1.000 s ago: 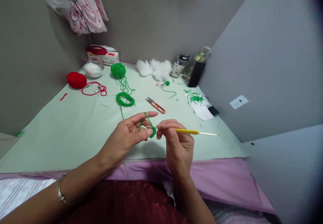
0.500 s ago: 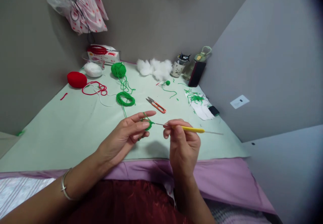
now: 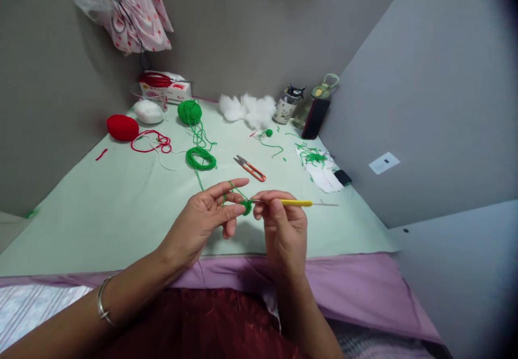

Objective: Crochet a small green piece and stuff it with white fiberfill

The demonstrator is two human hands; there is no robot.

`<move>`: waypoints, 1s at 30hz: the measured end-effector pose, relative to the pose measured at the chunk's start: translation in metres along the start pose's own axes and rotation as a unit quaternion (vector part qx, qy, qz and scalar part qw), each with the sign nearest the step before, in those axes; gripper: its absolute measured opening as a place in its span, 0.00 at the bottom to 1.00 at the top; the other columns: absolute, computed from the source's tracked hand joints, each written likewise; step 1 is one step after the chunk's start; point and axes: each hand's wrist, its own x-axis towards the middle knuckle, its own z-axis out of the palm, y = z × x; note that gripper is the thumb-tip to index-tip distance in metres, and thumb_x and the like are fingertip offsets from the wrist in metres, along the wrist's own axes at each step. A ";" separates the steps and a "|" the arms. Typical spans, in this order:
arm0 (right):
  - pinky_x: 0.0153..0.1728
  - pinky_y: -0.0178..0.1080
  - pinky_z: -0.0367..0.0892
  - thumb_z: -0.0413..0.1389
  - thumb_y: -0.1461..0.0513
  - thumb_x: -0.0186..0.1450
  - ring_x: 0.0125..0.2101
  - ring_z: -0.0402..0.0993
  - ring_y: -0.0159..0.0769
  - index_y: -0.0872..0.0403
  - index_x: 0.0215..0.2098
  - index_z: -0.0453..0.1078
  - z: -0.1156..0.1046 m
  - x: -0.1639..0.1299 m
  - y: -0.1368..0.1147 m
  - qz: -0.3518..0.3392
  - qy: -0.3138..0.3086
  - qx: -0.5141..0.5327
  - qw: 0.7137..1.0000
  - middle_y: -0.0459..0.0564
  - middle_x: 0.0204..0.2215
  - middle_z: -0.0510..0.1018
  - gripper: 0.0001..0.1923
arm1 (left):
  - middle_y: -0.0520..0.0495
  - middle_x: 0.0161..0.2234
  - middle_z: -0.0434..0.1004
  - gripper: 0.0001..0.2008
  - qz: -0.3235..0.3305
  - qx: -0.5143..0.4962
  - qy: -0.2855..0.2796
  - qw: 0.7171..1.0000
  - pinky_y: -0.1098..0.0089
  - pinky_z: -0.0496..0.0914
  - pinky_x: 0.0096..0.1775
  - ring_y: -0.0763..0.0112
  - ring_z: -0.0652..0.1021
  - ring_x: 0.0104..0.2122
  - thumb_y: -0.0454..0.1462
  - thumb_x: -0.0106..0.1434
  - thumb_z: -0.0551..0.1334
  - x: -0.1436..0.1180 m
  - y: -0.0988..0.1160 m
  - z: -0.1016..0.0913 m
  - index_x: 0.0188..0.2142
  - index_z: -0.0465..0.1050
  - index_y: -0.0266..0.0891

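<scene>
My left hand [image 3: 208,213] pinches a small green crochet piece [image 3: 246,207] between thumb and fingers, its index finger stretched out with green yarn looped over it. From that finger the yarn runs back to a loose green coil [image 3: 201,158] on the table. My right hand [image 3: 283,221] is closed around the yellow grip of a crochet hook [image 3: 297,203]. The hook's thin metal tip reaches left to the green piece, at its upper edge; whether it passes through a stitch is too small to tell. Beyond the hands lie orange-handled thread snips [image 3: 251,168].
A green yarn ball [image 3: 190,112], a white one [image 3: 149,111] and a red one [image 3: 123,127] sit at the back left. White stuffing [image 3: 248,110], a pen cup [image 3: 285,108], a bottle [image 3: 325,86] and a phone [image 3: 316,119] line the back. Green scraps [image 3: 314,157] lie right.
My right hand and the crochet hook have moved left, closer to my left hand. The hook tip now overlaps the green piece, which has shifted slightly right and down.
</scene>
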 end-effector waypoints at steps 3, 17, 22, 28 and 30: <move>0.32 0.35 0.73 0.63 0.57 0.69 0.27 0.74 0.30 0.50 0.36 0.80 0.004 0.002 -0.001 0.010 0.008 0.040 0.999 0.47 0.33 0.83 0.07 | 0.54 0.29 0.79 0.20 -0.035 -0.055 -0.019 0.998 0.76 0.73 0.34 0.78 0.77 0.27 0.35 0.64 0.73 -0.001 0.002 0.004 0.55 0.80 0.44; 0.35 0.39 0.76 0.54 0.59 0.76 0.32 0.79 0.32 0.50 0.42 0.78 -0.003 -0.002 -0.008 -0.070 -0.030 -0.039 0.996 0.48 0.37 0.84 0.10 | 0.54 0.36 0.75 0.16 0.035 0.010 -0.016 0.999 0.73 0.70 0.45 0.76 0.77 0.36 0.39 0.68 0.70 -0.004 0.003 0.002 0.55 0.82 0.49; 0.37 0.40 0.76 0.52 0.67 0.76 0.36 0.80 0.34 0.49 0.47 0.78 -0.003 -0.011 -0.012 -0.198 -0.054 -0.182 0.962 0.49 0.39 0.83 0.13 | 0.55 0.35 0.73 0.18 0.089 0.086 -0.003 0.992 0.71 0.70 0.46 0.75 0.77 0.37 0.38 0.67 0.71 -0.003 0.000 -0.002 0.56 0.81 0.51; 0.42 0.43 0.77 0.51 0.72 0.73 0.43 0.81 0.38 0.52 0.50 0.76 -0.006 -0.012 -0.012 -0.296 -0.096 -0.256 0.915 0.51 0.41 0.84 0.15 | 0.54 0.35 0.75 0.21 0.112 0.123 0.021 0.986 0.72 0.73 0.43 0.73 0.77 0.37 0.34 0.62 0.73 -0.005 0.003 0.000 0.55 0.82 0.50; 0.43 0.43 0.77 0.52 0.72 0.73 0.43 0.81 0.38 0.52 0.49 0.76 -0.007 -0.010 -0.011 -0.298 -0.109 -0.260 0.912 0.51 0.40 0.84 0.15 | 0.54 0.34 0.75 0.21 0.120 0.135 0.029 0.983 0.73 0.73 0.41 0.74 0.76 0.36 0.32 0.61 0.72 -0.006 0.005 0.001 0.54 0.82 0.49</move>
